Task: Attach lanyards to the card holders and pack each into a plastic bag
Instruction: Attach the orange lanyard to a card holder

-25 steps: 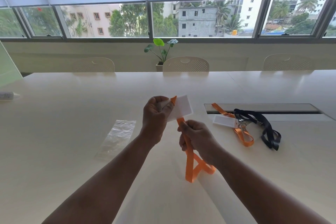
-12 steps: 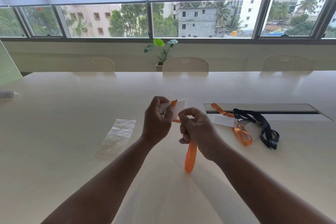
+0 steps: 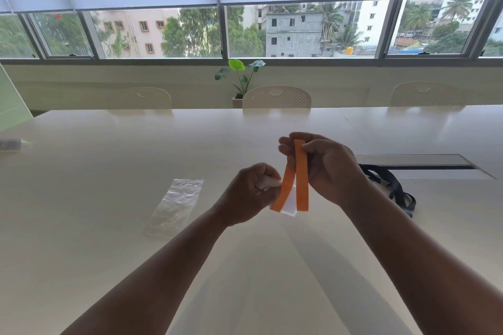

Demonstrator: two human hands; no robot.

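Orange lanyard folded over my right grip, left grip pinching the card holder above the desk; loosening risks it unfolding before bagging.

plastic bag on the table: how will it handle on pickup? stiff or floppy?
Probably floppy: the plastic bag lies flat and crinkled on the table, so it would likely sag from one pinched corner. Likely very light, since it is thin, see-through film. It may slide on the smooth tabletop when pushed, so pinching an edge seems safer.
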